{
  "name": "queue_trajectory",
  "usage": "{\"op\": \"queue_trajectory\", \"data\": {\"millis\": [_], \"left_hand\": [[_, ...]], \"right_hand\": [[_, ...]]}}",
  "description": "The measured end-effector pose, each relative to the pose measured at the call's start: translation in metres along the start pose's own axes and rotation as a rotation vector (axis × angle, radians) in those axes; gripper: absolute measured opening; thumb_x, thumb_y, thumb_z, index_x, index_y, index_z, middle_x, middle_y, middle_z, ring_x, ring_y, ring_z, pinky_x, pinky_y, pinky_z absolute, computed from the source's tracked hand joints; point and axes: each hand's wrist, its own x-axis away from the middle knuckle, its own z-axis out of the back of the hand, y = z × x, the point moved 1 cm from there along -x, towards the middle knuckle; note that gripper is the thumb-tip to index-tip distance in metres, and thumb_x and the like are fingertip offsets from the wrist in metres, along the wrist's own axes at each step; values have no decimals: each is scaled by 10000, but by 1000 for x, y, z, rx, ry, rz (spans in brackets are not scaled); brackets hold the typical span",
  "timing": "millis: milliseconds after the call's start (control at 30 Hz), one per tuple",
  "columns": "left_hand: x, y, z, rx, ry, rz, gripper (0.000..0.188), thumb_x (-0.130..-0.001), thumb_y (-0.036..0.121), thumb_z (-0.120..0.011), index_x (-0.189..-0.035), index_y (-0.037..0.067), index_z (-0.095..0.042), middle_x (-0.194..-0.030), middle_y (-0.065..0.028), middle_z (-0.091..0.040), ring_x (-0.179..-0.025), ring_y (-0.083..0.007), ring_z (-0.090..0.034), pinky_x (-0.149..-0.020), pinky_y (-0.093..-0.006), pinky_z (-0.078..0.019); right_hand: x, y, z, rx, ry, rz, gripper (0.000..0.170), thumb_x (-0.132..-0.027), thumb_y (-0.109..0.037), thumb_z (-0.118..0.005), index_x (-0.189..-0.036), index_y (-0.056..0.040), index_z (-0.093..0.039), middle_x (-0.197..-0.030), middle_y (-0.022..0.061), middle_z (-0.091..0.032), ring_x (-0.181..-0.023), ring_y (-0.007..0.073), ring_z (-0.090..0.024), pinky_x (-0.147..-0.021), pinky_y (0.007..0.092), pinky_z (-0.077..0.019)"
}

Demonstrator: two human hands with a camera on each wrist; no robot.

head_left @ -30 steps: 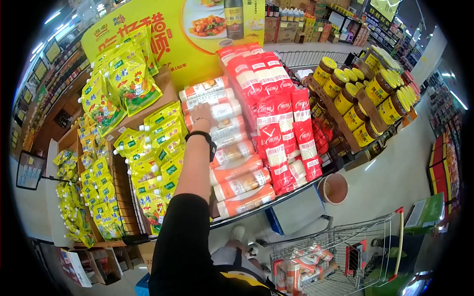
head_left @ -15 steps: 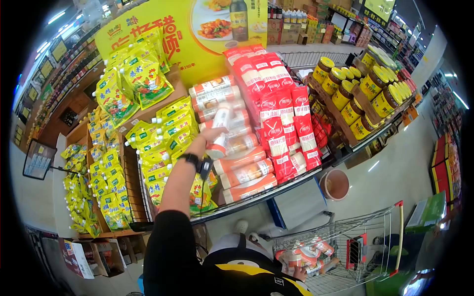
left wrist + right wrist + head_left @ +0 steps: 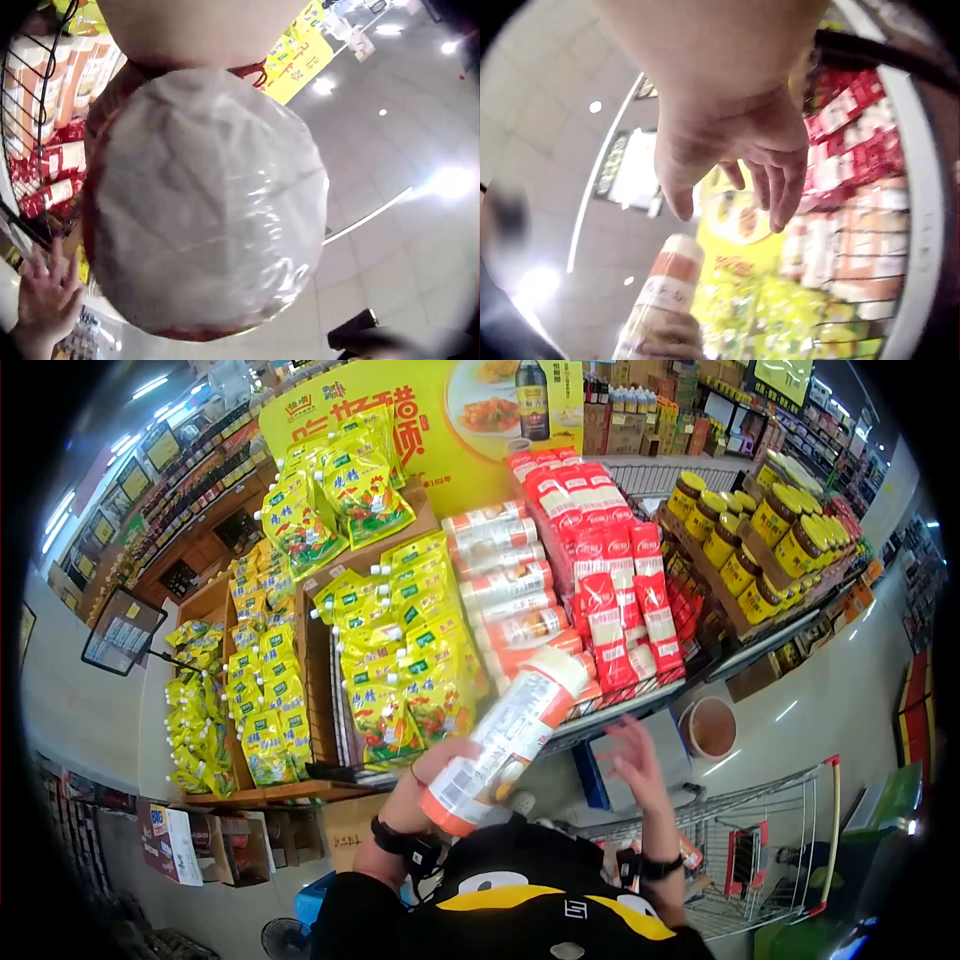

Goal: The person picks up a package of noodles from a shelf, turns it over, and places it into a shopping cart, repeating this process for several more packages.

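My left hand (image 3: pixel 447 762) grips a cylindrical noodle pack (image 3: pixel 510 740), white with orange ends, close in front of my chest. The pack is tilted, its upper end leaning right toward the display. In the left wrist view the wrapped round end of the noodle pack (image 3: pixel 210 202) fills the middle and hides most of the hand. My right hand (image 3: pixel 640 765) is raised to the right of the pack, apart from it, fingers spread and holding nothing. The right wrist view shows the right hand (image 3: pixel 739 150) above the noodle pack (image 3: pixel 671 285).
Similar noodle packs (image 3: pixel 505 580) lie stacked in the wire-edged display, between yellow spouted pouches (image 3: pixel 420 630) and red noodle packs (image 3: pixel 605 600). Yellow-lidded jars (image 3: pixel 740 570) stand to the right. A shopping cart (image 3: pixel 800 790) and a bucket (image 3: pixel 708 726) are at lower right.
My left hand has lifted a noodle pack off the stack and brought it back toward my body. The right hand has risen from beside the cart.
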Motion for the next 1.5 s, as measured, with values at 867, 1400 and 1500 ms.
{"op": "queue_trajectory", "data": {"millis": [867, 1400, 1500], "left_hand": [[0, -5, 29, -98, -26, -471, 418, -860, 272, -483, -1067, -85, -554, -1079, -248, -599, -983, -351, -603, -882, -432, -492], [-91, -82, -63, -545, -771, 461, 733, -795, 271, -673, -1369, -24, -325, -1297, -185, -497, -1192, -286, -508, -1014, -417, -388], [-114, -116, -69, -435, -800, 393, 623, -774, 209, -708, -1284, 3, -416, -1167, -125, -573, -1080, -256, -577, -868, -407, -513]], "right_hand": [[4, -40, -59, -4, 34, 376, 855, -709, -160, -725, -1404, 22, -261, -1427, 183, -333, -1266, 236, -397, -1035, 357, -322], [10, -94, -15, -219, 580, 358, 444, -905, -140, -549, -1304, -6, -409, -1154, 115, -577, -987, 191, -611, -830, 315, -520], [39, -108, -22, 387, 319, 199, 821, -825, -194, -678, -1450, -18, -174, -1451, 148, -293, -1345, 238, -273, -1105, 388, -223]]}}
